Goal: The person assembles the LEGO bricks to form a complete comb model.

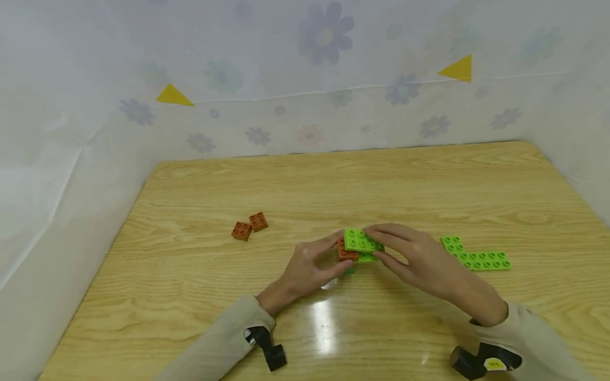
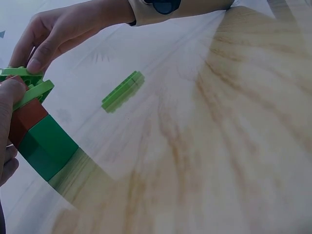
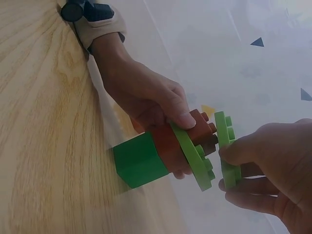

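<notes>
My left hand (image 1: pixel 305 272) grips a stack of toy building bricks standing on the table, thumb and fingers on opposite sides. At its base is a dark green block (image 3: pixel 139 161), with a brown brick (image 3: pixel 165 146) on that. Above comes a light green plate (image 3: pixel 192 156) that juts out to one side, topped by another brown brick (image 3: pixel 199 127). Between thumb and fingers my right hand (image 1: pixel 424 262) pinches a second light green plate (image 1: pixel 357 241). In the right wrist view, a narrow gap shows between this plate and the top brick's studs.
Two loose brown bricks, a nearer one (image 1: pixel 241 231) and a farther one (image 1: pixel 259 221), lie left of the hands. Light green plates (image 1: pixel 488 261) lie to the right, partly behind my right hand. A flowered white sheet (image 1: pixel 310 106) hangs behind the wooden table (image 1: pixel 333 185).
</notes>
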`<state>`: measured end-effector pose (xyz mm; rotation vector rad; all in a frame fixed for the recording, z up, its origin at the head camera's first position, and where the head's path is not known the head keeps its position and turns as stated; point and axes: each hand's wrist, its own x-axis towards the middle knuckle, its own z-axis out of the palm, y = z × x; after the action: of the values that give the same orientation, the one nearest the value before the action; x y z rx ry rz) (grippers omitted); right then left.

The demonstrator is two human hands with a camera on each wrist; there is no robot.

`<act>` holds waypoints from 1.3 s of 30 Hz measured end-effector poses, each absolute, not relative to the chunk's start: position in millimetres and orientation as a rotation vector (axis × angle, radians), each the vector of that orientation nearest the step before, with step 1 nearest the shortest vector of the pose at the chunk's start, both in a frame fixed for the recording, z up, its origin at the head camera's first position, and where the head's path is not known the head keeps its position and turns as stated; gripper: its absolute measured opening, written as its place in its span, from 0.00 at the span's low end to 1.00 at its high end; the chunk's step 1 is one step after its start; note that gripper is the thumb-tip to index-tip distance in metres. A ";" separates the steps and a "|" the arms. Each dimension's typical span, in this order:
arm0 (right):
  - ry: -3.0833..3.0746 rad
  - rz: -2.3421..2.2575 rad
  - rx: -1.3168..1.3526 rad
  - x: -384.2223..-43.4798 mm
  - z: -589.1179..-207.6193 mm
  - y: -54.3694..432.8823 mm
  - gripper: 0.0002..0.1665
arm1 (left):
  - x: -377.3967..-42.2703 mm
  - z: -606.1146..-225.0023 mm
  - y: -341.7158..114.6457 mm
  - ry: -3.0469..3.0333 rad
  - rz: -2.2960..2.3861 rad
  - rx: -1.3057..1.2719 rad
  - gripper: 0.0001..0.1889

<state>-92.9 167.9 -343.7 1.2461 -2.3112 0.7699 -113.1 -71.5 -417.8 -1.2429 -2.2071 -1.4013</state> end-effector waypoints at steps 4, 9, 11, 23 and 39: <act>-2.312 0.782 1.269 -92.6 -343.7 166.5 0.29 | -113.4 -417.0 -71.0 -2.190 -1.416 -1.253 0.30; -2.291 0.774 1.301 -92.7 -342.8 164.3 0.29 | -112.6 -417.7 -71.8 -2.188 -1.414 -1.251 0.29; -2.283 0.773 1.312 -92.9 -342.4 163.7 0.28 | -112.4 -417.6 -72.3 -2.191 -1.412 -1.255 0.28; -2.250 0.669 1.346 -92.1 -340.8 159.9 0.29 | -113.7 -418.9 -72.8 -2.184 -1.378 -1.267 0.27; -2.313 0.474 1.379 -91.6 -329.6 157.9 0.33 | -108.8 -385.8 -80.9 -1.952 -0.882 -1.380 0.27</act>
<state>-91.6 157.9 -329.6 1.3790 -2.3131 0.4745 -108.8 -80.9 -385.8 -1.3798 -1.9524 -0.8821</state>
